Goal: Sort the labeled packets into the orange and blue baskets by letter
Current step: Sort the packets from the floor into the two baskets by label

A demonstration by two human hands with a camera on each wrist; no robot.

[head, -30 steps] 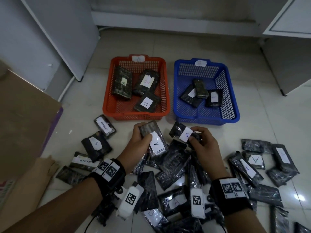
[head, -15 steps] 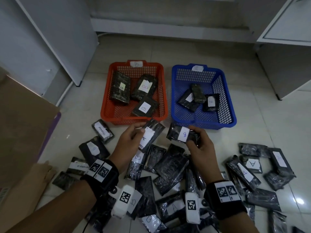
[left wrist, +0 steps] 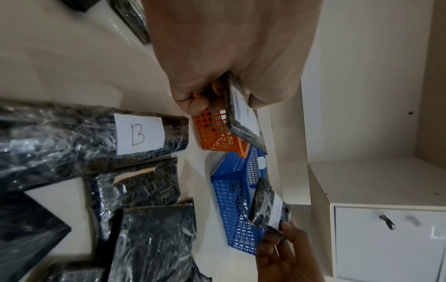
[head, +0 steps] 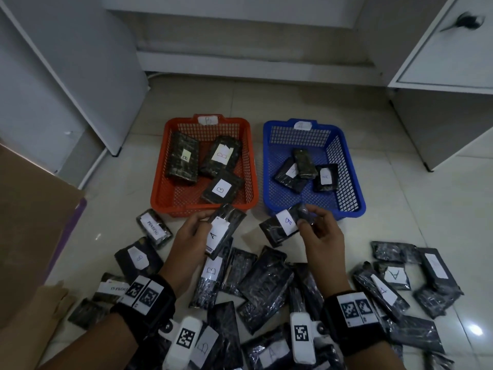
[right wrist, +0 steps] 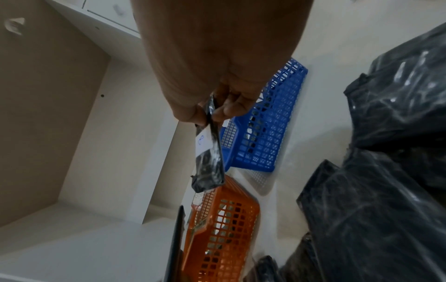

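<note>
Left of the orange basket: a packet marked "PENDING" (head: 154, 229) lies flat on the floor, just off the basket's near left corner.
Orange basket (head: 158, 193): tagged B on its far rim; three dark packets with B labels lie inside.
Left hand (head: 190, 237): just in front of the orange basket's near rim, fingers and thumb pinching the A packet (head: 223, 231) along its left edge.
A packet: sticks out to the right of the grip, tilted, its far end over the orange basket's near rim; dark shiny wrap, white label with a handwritten A.
B packet (head: 282, 227): right of the orange basket's near corner, in front of the blue basket (head: 357, 188); dark crinkled wrap, white label with a blue B.
Right hand (head: 321, 237): thumb and fingers closed on the B packet's right end, so the packet juts out left of the grip toward the orange basket.
Blue basket: right beside the orange basket; three dark packets inside, one showing an A.
</note>
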